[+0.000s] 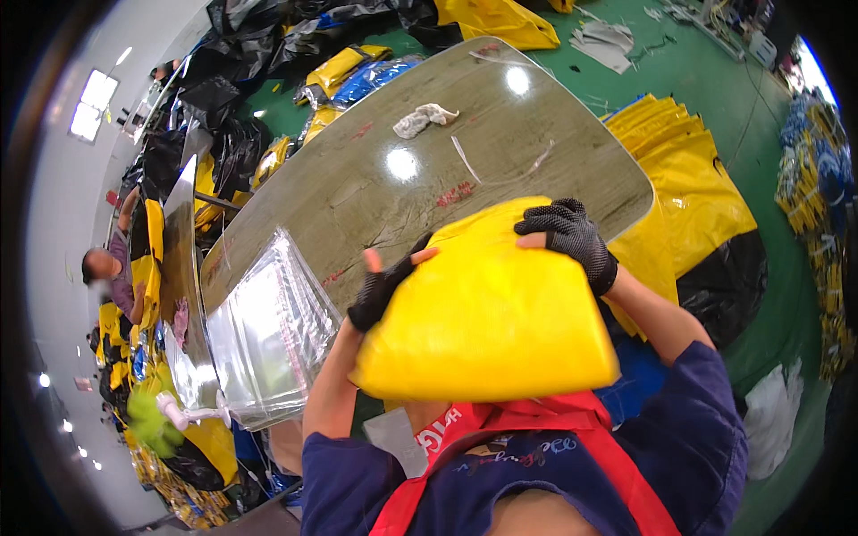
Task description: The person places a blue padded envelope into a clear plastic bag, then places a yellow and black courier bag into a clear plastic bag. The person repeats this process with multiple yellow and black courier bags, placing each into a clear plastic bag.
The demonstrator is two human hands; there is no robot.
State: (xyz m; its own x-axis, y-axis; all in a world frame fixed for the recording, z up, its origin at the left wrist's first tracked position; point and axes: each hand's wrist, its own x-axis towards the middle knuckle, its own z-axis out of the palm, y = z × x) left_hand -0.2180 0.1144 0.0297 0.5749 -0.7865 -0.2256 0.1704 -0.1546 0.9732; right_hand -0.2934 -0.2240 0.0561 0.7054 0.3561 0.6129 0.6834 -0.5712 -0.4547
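Observation:
A folded yellow sheet-like bundle (492,313) is held up between my hands, in front of my chest and over the table's near edge. My left hand (384,290), in a black fingerless-tip glove, grips its left side; the thumb and a fingertip show, and the other fingers are partly hidden. On the bundle's upper right edge, my right hand (572,237) wears a matching dotted glove, its fingers bent over the top. The bundle's lower edge is slightly blurred. Beside my left hand, a stack of transparent plastic bags (268,330) lies on the table (357,196).
A crumpled white cloth (424,119) and a thin white strip (465,161) lie on the tabletop. Piled yellow sheets (679,179) stand off the right edge. A green fan (154,420) is at the left, with a person (116,263) working beyond it.

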